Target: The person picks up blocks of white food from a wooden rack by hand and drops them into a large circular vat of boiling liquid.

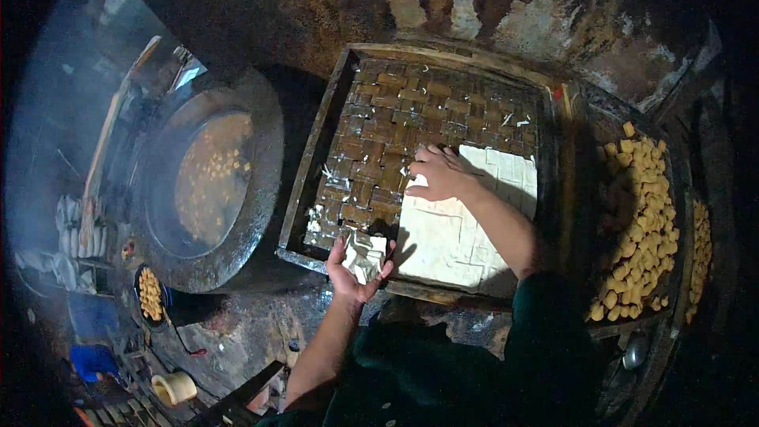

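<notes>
Okay: clasped white pieces [366, 255] in left hand [347, 282] | set right hand [443, 175] at slab [443, 237], couldn't tell grip | likely needed light touch

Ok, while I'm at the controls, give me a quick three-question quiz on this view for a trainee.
1. Multiple choice: where is the round vat relative to the woven tray in the picture? a) left of it b) right of it c) on it
2. True or false: the right hand is dipped into the vat.
3. Short answer: which hand carries several white pieces on its palm?

Key:
1. a
2. False; it is over the tray, at the white slab.
3. The left hand.
</notes>
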Demonstrator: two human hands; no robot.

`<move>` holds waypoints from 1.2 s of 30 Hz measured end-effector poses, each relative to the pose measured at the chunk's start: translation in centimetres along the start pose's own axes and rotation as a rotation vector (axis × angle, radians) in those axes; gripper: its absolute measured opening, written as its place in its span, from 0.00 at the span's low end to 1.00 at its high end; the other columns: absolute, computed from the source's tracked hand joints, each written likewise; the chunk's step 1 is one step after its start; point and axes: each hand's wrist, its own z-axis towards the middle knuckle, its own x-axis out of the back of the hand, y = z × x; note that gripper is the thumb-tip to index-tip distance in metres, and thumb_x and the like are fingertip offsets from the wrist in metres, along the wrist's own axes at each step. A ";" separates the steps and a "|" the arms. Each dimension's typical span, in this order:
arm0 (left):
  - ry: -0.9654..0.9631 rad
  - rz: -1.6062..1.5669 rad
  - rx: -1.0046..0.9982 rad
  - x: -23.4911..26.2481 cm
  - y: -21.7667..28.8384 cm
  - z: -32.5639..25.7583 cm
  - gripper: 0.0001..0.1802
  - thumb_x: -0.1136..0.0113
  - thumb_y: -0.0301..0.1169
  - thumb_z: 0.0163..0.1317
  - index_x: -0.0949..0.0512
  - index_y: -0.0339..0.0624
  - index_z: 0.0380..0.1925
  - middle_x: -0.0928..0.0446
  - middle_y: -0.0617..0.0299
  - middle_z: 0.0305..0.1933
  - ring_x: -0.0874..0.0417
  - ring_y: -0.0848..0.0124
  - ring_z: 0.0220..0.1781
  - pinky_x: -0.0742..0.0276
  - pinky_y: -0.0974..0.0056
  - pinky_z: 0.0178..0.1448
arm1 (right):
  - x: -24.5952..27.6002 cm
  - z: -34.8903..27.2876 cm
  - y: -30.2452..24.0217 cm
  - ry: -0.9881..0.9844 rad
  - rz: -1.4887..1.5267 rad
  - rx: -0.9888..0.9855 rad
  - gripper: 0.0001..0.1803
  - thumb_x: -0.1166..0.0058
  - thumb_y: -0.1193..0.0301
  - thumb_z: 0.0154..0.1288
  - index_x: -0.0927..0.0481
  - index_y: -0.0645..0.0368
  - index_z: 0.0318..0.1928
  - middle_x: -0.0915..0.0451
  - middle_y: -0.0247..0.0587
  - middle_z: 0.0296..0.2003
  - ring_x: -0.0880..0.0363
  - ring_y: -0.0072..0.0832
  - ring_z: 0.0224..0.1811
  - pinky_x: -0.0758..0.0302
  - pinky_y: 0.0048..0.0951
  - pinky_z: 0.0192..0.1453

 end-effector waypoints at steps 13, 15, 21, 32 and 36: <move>0.004 -0.009 0.026 0.7 0.1 0.3 0.36 0.58 0.61 0.63 0.26 0.38 0.52 0.22 0.49 0.50 0.22 0.46 0.54 0.18 0.47 0.39 | -1.0 -2.6 -0.3 -0.052 0.154 -0.161 0.31 0.42 0.49 0.57 0.31 0.50 0.56 0.25 0.57 0.49 0.24 0.56 0.49 0.31 0.53 0.55; 0.005 -0.040 0.034 0.6 0.1 0.2 0.36 0.57 0.61 0.63 0.25 0.39 0.51 0.22 0.49 0.50 0.22 0.46 0.55 0.18 0.46 0.41 | -1.6 -3.8 -1.3 0.062 -0.017 -0.151 0.28 0.44 0.50 0.59 0.29 0.48 0.56 0.25 0.50 0.49 0.25 0.51 0.51 0.29 0.50 0.55; 0.010 -0.064 0.014 0.6 0.1 -0.1 0.37 0.57 0.60 0.63 0.26 0.35 0.51 0.22 0.47 0.50 0.21 0.48 0.55 0.19 0.46 0.44 | -2.6 -5.1 -2.5 0.265 -0.259 -0.020 0.20 0.48 0.56 0.65 0.27 0.45 0.55 0.28 0.43 0.51 0.24 0.44 0.47 0.25 0.50 0.47; -0.043 -0.166 0.006 -0.5 1.1 -0.3 0.34 0.57 0.56 0.63 0.28 0.38 0.55 0.24 0.45 0.54 0.23 0.44 0.56 0.23 0.40 0.54 | 1.3 -1.3 -3.2 0.088 1.277 -0.340 0.18 0.45 0.72 0.63 0.27 0.57 0.54 0.23 0.36 0.48 0.26 0.28 0.51 0.28 0.28 0.54; 0.018 -0.123 -0.077 -0.9 1.8 0.9 0.31 0.59 0.53 0.63 0.26 0.38 0.51 0.22 0.47 0.49 0.21 0.49 0.52 0.24 0.45 0.56 | 2.3 -1.9 -12.0 -0.204 1.294 0.023 0.21 0.46 0.74 0.62 0.25 0.55 0.57 0.22 0.37 0.50 0.26 0.29 0.53 0.28 0.30 0.57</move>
